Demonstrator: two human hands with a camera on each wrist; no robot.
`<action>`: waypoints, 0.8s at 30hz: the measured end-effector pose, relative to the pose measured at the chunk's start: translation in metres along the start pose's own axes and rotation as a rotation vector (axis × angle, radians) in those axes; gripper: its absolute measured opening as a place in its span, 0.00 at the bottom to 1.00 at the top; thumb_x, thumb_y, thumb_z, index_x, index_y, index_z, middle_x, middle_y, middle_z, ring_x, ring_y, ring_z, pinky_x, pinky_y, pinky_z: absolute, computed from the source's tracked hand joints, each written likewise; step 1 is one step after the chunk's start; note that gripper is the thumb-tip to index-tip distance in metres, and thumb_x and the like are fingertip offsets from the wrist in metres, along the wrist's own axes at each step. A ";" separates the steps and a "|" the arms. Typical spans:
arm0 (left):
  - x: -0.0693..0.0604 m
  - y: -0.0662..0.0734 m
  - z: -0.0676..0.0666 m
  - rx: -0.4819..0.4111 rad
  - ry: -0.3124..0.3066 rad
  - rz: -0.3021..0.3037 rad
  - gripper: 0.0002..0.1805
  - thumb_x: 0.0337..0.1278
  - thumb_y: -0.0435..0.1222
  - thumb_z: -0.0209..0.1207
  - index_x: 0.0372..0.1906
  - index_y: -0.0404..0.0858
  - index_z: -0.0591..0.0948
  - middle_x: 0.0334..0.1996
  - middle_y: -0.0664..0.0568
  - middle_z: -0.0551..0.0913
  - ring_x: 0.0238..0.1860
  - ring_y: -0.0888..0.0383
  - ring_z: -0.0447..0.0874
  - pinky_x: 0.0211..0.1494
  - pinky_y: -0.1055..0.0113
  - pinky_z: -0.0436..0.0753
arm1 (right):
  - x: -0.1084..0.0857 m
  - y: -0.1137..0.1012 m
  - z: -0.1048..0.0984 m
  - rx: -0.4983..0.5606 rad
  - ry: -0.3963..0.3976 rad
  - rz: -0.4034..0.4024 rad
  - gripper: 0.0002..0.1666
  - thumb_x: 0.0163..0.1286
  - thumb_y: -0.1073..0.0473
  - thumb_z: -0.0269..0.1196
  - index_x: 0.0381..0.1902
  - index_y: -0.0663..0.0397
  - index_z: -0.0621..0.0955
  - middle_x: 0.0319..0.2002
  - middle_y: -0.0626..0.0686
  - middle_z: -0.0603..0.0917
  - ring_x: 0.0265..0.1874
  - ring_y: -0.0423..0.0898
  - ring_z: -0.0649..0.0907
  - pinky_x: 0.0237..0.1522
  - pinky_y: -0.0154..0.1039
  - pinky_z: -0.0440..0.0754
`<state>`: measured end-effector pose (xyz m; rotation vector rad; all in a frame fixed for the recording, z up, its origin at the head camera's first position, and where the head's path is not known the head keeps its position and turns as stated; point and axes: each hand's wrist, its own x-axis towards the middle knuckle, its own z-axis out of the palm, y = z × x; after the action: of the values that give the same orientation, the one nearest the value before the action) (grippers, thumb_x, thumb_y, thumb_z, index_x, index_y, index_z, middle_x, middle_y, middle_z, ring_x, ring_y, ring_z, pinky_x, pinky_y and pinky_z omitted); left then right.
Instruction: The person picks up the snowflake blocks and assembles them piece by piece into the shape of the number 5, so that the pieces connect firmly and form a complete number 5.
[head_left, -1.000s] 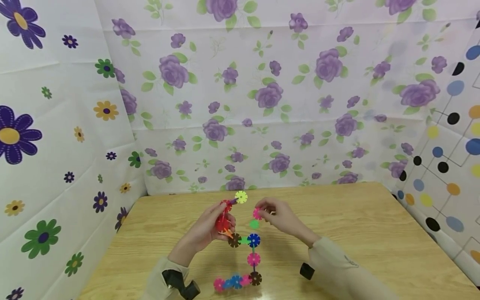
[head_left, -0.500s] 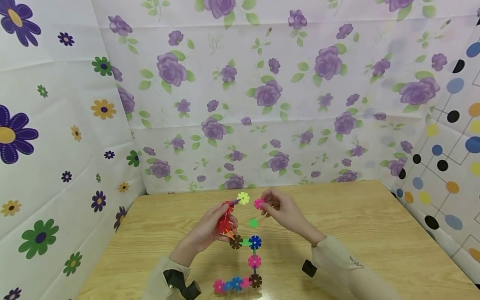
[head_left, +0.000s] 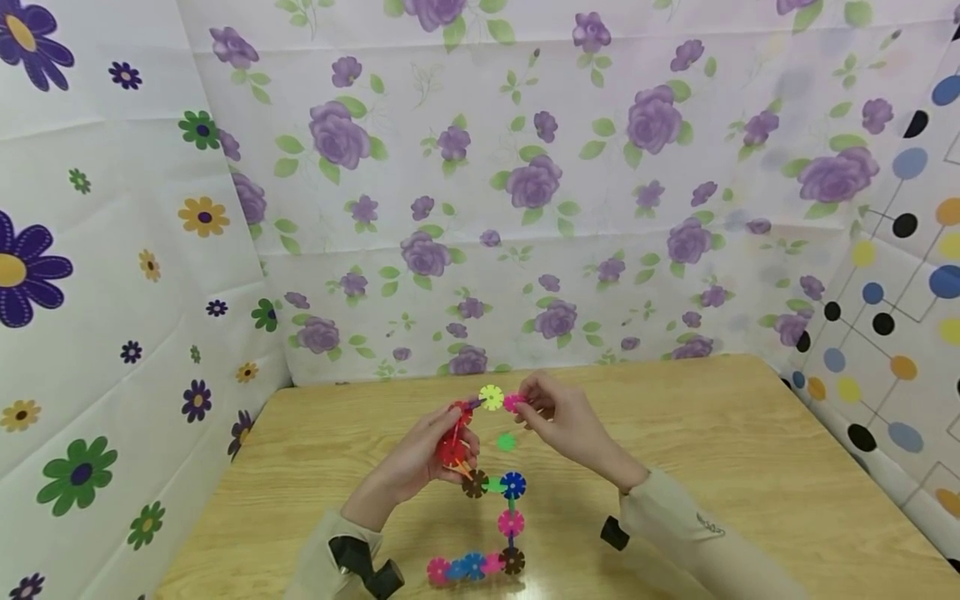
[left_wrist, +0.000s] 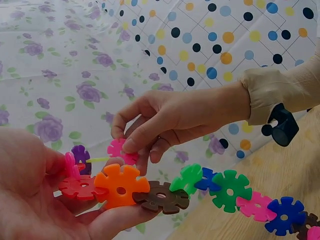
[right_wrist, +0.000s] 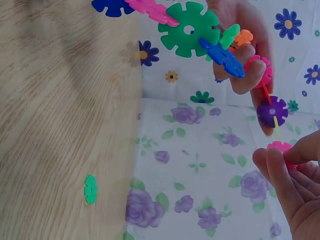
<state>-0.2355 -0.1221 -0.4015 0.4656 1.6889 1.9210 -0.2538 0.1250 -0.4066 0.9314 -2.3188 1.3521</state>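
Note:
My left hand [head_left: 408, 461] grips a chain of slotted snowflake discs by its red discs [head_left: 452, 452]. From there the chain runs through an orange disc [left_wrist: 121, 186] and a brown disc [head_left: 475, 483] to a blue disc [head_left: 513, 485], then hangs down and bends left. At its upper end, past a purple disc [right_wrist: 272, 111], sticks out a yellow disc [head_left: 491, 397]. With thumb and fingers my right hand [head_left: 567, 422] pinches a pink disc [head_left: 513, 403] at the yellow disc's edge. Whether their slots interlock I cannot tell.
A loose green disc [right_wrist: 90, 189] lies on the wooden table [head_left: 675, 467]. Flower-patterned cloth [head_left: 480, 208] hangs behind the table, and dotted cloth [head_left: 885, 317] at the right.
My right hand has lifted the pink disc from above the loose green disc up to the yellow disc. My left hand, holding the chain, has barely moved.

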 end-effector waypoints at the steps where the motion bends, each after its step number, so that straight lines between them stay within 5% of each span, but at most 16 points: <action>1: 0.000 0.000 0.000 -0.001 -0.003 0.001 0.24 0.75 0.53 0.40 0.61 0.39 0.63 0.32 0.57 0.82 0.31 0.64 0.83 0.28 0.69 0.85 | 0.000 0.001 0.000 -0.009 0.002 -0.011 0.05 0.69 0.66 0.60 0.39 0.52 0.76 0.30 0.54 0.85 0.26 0.34 0.84 0.25 0.31 0.83; 17: -0.001 -0.005 0.004 -0.002 -0.048 -0.009 0.31 0.76 0.50 0.39 0.74 0.38 0.53 0.31 0.56 0.81 0.31 0.63 0.83 0.29 0.69 0.84 | -0.008 -0.001 0.002 -0.106 0.048 -0.221 0.08 0.65 0.72 0.62 0.37 0.55 0.78 0.29 0.52 0.84 0.26 0.34 0.84 0.29 0.25 0.82; 24: -0.001 -0.001 0.009 0.006 -0.059 -0.005 0.23 0.76 0.50 0.39 0.61 0.38 0.65 0.30 0.56 0.82 0.30 0.64 0.83 0.29 0.69 0.85 | -0.009 -0.004 -0.002 -0.113 0.076 -0.299 0.10 0.62 0.74 0.63 0.31 0.53 0.78 0.28 0.50 0.83 0.26 0.35 0.83 0.29 0.24 0.81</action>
<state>-0.2293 -0.1161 -0.4012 0.5146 1.6574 1.8803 -0.2446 0.1286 -0.4078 1.1169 -2.0756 1.1042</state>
